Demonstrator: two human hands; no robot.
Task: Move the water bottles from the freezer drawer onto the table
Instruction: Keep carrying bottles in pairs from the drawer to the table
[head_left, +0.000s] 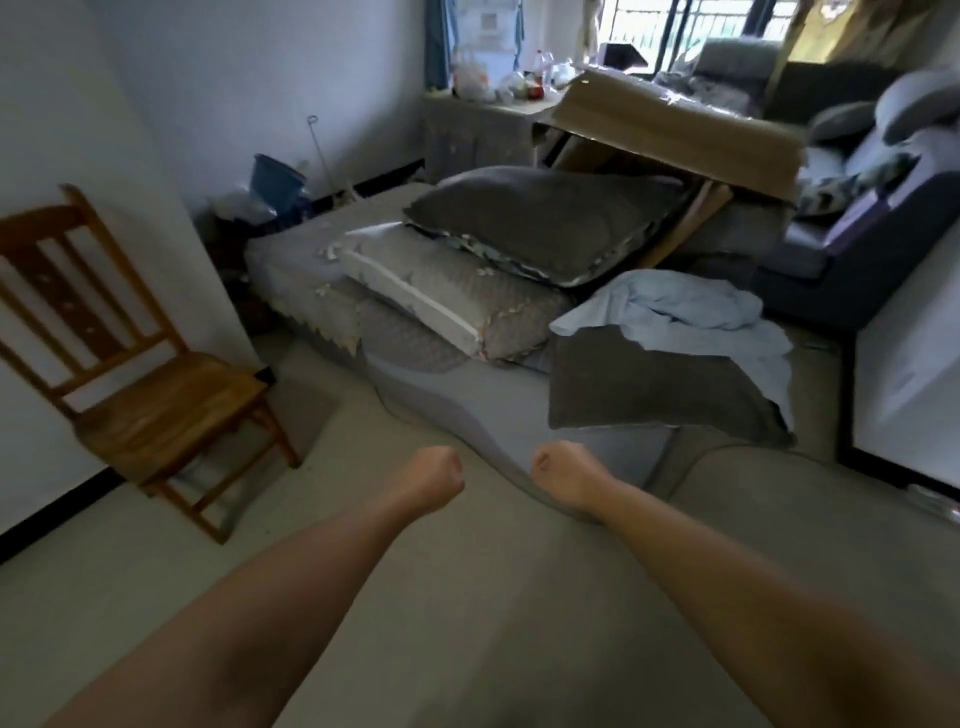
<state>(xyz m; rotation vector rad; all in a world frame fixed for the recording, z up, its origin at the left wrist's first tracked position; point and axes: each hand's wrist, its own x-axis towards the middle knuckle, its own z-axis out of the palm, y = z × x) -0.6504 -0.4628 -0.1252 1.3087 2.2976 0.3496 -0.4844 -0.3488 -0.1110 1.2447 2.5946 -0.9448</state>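
Note:
My left hand (434, 480) and my right hand (561, 478) are stretched out in front of me above the floor, both curled into fists that hold nothing. No freezer drawer is in view. A table (467, 124) stands far back by the window, cluttered with bags and a few bottles (540, 70). A white appliance-like surface (909, 384) shows at the right edge; I cannot tell what it is.
A wooden chair (145, 384) stands against the left wall. A low mattress (467, 384) ahead carries stacked cushions (535, 228), a grey and blue cloth (670, 343) and cardboard (675, 124). A dark sofa (862, 239) sits at the back right. Pale floor lies below my arms.

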